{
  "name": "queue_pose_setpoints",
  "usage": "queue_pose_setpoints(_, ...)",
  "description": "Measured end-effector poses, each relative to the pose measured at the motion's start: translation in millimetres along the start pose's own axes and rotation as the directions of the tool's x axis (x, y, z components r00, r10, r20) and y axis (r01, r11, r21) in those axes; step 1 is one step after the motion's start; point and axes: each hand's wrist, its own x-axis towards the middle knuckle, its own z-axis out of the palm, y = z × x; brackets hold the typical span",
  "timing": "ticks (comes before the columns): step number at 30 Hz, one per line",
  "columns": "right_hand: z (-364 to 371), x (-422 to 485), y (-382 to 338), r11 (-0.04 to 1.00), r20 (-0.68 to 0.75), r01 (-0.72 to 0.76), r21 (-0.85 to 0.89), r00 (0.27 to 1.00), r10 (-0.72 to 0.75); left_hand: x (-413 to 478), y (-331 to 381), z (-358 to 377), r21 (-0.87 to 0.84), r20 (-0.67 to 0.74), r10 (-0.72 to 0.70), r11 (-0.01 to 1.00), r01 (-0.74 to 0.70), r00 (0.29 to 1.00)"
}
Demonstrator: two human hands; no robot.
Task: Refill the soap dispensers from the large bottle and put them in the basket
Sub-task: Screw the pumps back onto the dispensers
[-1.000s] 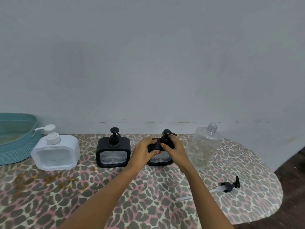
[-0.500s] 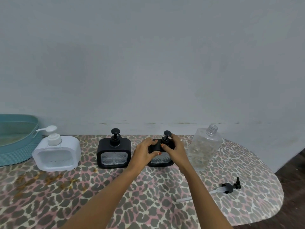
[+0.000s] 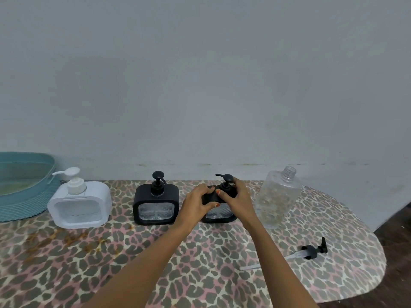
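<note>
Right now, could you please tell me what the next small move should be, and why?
Probably a small twist of the pump with the right hand, while the left hand steadies the black dispenser. Both hands grip it, and the large bottle stands uncapped beside it. Whether the pump is loosening or tightening, I cannot tell.

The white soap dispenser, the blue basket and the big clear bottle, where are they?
white soap dispenser (image 3: 80,207): head view, front window.
blue basket (image 3: 22,207): head view, woven outer wall.
big clear bottle (image 3: 278,198): head view, middle of body.
</note>
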Motion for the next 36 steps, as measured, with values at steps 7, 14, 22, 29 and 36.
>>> queue_pose_setpoints(7, -2.2, 3.2, 0.9, 0.999, -0.051, -0.037, 0.000, 0.998, 0.037, -0.2, 1.1, 0.7, 0.006, -0.004, 0.008, 1.000, -0.008, 1.000)
queue_pose_setpoints(14, 9.9, 4.5, -0.5, 0.999, -0.156, -0.045, -0.009, 0.987, 0.043, -0.1, 0.1, 0.2, 0.027, -0.007, 0.009, 1.000, -0.008, 1.000)
queue_pose_setpoints(22, -10.5, 1.8, 0.8, 0.999, 0.065, 0.006, 0.032, 0.998, -0.008, -0.4, 0.8, 0.1, 0.023, -0.004, 0.017, 1.000, -0.017, 1.000)
queue_pose_setpoints(29, 1.4, 6.6, 1.9, 0.999, -0.078, -0.010, -0.031, 0.997, 0.008, 0.0, 0.6, -0.3, 0.002, -0.002, 0.001, 1.000, -0.001, 1.000)
queue_pose_setpoints(36, -10.0, 10.7, 0.4, 0.983, 0.055, 0.070, -0.168, 0.997, -0.061, -0.3, 1.6, -0.1, -0.002, 0.008, -0.005, 1.000, 0.005, 1.000)
